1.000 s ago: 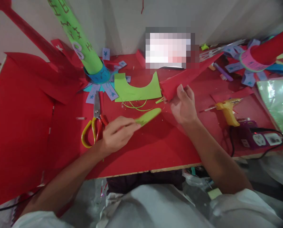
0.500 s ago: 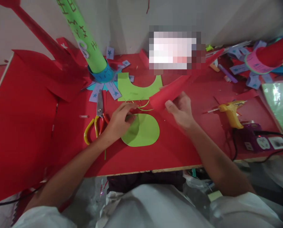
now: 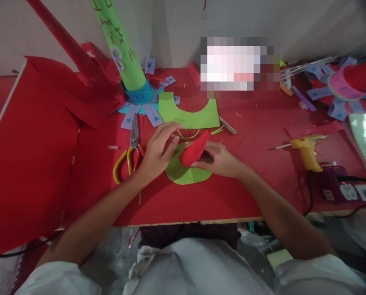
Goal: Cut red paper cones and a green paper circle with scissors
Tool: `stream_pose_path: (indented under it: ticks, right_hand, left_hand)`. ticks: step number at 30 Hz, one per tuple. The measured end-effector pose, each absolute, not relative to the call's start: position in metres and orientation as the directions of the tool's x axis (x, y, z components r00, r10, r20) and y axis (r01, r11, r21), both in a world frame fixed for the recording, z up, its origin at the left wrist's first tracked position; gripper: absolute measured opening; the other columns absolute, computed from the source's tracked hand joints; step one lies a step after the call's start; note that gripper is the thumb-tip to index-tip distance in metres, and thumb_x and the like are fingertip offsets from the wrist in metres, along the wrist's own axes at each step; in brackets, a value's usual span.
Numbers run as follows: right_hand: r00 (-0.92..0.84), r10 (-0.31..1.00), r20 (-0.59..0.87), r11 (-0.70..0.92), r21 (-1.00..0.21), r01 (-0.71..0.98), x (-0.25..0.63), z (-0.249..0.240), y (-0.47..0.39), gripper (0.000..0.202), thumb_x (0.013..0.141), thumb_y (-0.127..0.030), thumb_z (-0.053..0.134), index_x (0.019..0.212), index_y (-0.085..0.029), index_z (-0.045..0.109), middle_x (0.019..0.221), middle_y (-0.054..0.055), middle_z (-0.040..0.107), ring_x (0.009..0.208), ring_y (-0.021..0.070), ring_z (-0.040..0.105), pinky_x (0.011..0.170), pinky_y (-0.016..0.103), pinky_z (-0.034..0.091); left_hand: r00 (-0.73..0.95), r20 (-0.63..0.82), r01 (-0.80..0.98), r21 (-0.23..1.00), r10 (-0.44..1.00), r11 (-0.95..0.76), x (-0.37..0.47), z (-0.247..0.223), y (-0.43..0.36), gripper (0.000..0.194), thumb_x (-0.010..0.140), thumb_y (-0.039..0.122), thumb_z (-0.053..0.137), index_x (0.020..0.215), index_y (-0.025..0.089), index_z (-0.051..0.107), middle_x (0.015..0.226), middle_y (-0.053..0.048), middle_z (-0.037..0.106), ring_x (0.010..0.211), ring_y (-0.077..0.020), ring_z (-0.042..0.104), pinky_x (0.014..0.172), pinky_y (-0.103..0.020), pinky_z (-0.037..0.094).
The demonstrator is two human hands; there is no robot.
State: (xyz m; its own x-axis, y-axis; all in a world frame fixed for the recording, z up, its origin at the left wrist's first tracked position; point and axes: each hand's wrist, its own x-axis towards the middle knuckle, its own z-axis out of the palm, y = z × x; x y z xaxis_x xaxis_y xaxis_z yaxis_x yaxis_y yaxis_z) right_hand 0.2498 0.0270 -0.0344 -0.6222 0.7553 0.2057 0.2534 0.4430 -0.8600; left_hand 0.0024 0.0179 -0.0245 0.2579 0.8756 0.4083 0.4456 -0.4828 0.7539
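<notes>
My right hand (image 3: 221, 160) grips a red paper cone (image 3: 195, 150), its wide end down on a rounded green sheet (image 3: 184, 176) and its tip leaning up to the right. Just left of the cone, my left hand (image 3: 162, 149) is raised with thumb and fingers apart, holding nothing. Behind both hands lies a green sheet with a curved cut-out (image 3: 189, 119), thin green strips beside it. Scissors with yellow handles (image 3: 129, 159) rest left of my left hand, next to a red-handled pair.
A green paper tube (image 3: 124, 61) stands at the back left, near a large red sheet (image 3: 32, 155). To the right are a yellow glue gun (image 3: 308, 152), a purple power strip (image 3: 336, 182) with a cable, and a pink-banded red tube (image 3: 345, 84).
The red paper has come down and left with my right hand, from above the table onto the rounded green sheet, and now shows as a cone. My left hand's thumb and fingers have spread.
</notes>
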Motion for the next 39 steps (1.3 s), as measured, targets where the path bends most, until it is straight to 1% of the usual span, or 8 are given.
stream_pose_path:
  ticks: [5, 8, 13, 17, 22, 27, 33, 39]
  right_hand:
    - [-0.66, 0.712, 0.241, 0.505, -0.828, 0.243, 0.252, -0.04, 0.029, 0.056, 0.098, -0.064, 0.078, 0.137, -0.024, 0.076, 0.131, 0.013, 0.082, 0.12, 0.0319, 0.078, 0.106, 0.046, 0.064]
    - [-0.674, 0.702, 0.231, 0.523, -0.809, 0.267, 0.253, -0.043, 0.031, 0.05, 0.097, -0.062, 0.08, 0.132, -0.026, 0.077, 0.126, 0.011, 0.083, 0.117, 0.0328, 0.079, 0.105, 0.047, 0.064]
    - [-0.711, 0.666, 0.224, 0.58, -0.756, 0.304, 0.254, -0.044, 0.029, 0.036, 0.101, -0.047, 0.079, 0.131, -0.027, 0.076, 0.138, 0.013, 0.079, 0.126, 0.035, 0.077, 0.107, 0.049, 0.063]
    - [-0.73, 0.639, 0.242, 0.613, -0.733, 0.295, 0.255, -0.046, 0.028, 0.039, 0.105, -0.045, 0.073, 0.139, -0.026, 0.073, 0.14, 0.015, 0.078, 0.125, 0.035, 0.077, 0.101, 0.047, 0.065]
    - [-0.714, 0.669, 0.207, 0.569, -0.76, 0.313, 0.256, -0.039, 0.031, 0.043, 0.104, -0.053, 0.075, 0.136, -0.024, 0.075, 0.141, 0.015, 0.078, 0.123, 0.0336, 0.077, 0.102, 0.044, 0.064]
    - [-0.642, 0.733, 0.224, 0.496, -0.822, 0.278, 0.267, -0.028, 0.034, 0.054, 0.104, -0.063, 0.071, 0.144, -0.025, 0.072, 0.135, 0.012, 0.08, 0.087, 0.0215, 0.075, 0.075, 0.034, 0.061]
    - [-0.522, 0.804, 0.285, 0.509, -0.784, 0.355, 0.281, -0.017, 0.03, 0.037, 0.111, -0.055, 0.062, 0.131, -0.028, 0.078, 0.121, 0.009, 0.083, 0.089, 0.0208, 0.075, 0.076, 0.032, 0.06]
    - [-0.376, 0.841, 0.388, 0.54, -0.574, 0.615, 0.299, -0.002, 0.04, 0.024, 0.11, -0.04, 0.062, 0.119, -0.025, 0.079, 0.094, 0.006, 0.077, 0.072, 0.0185, 0.065, 0.068, 0.033, 0.052]
  left_hand:
    - [0.238, 0.349, 0.418, 0.806, 0.907, -0.419, 0.002, -0.028, 0.019, 0.035, 0.117, 0.046, 0.051, 0.134, 0.022, 0.07, 0.132, -0.012, 0.075, 0.123, -0.0237, 0.072, 0.111, -0.045, 0.06]
    - [0.242, 0.396, 0.31, 0.834, 0.886, -0.457, 0.001, -0.027, 0.017, 0.039, 0.117, 0.049, 0.048, 0.139, 0.024, 0.069, 0.132, -0.012, 0.076, 0.122, -0.0244, 0.074, 0.109, -0.046, 0.061]
    - [0.391, 0.457, 0.162, 0.821, 0.799, -0.548, 0.004, -0.02, 0.006, 0.055, 0.113, 0.064, 0.051, 0.156, 0.031, 0.06, 0.153, -0.014, 0.071, 0.145, -0.0313, 0.067, 0.124, -0.054, 0.056]
    - [0.47, 0.474, 0.146, 0.79, 0.744, -0.595, 0.007, -0.023, 0.003, 0.062, 0.107, 0.054, 0.071, 0.162, 0.031, 0.054, 0.158, -0.015, 0.07, 0.148, -0.0316, 0.067, 0.125, -0.052, 0.055]
    - [0.39, 0.474, 0.24, 0.775, 0.789, -0.585, 0.006, -0.032, 0.003, 0.056, 0.103, 0.043, 0.079, 0.154, 0.024, 0.063, 0.147, -0.015, 0.077, 0.136, -0.0291, 0.075, 0.117, -0.044, 0.06]
    - [0.347, 0.448, 0.256, 0.8, 0.824, -0.542, 0.004, -0.038, 0.001, 0.055, 0.101, 0.045, 0.082, 0.149, 0.024, 0.066, 0.14, -0.014, 0.08, 0.13, -0.0285, 0.078, 0.112, -0.043, 0.061]
    - [0.381, 0.396, 0.286, 0.809, 0.835, -0.514, 0.006, -0.03, -0.001, 0.049, 0.105, 0.049, 0.076, 0.145, 0.022, 0.068, 0.143, -0.014, 0.079, 0.128, -0.0273, 0.079, 0.112, -0.042, 0.062]
    - [0.464, 0.427, 0.344, 0.721, 0.776, -0.602, 0.007, -0.017, -0.006, 0.038, 0.112, 0.041, 0.066, 0.144, 0.02, 0.066, 0.139, -0.012, 0.081, 0.125, -0.0238, 0.08, 0.109, -0.037, 0.064]
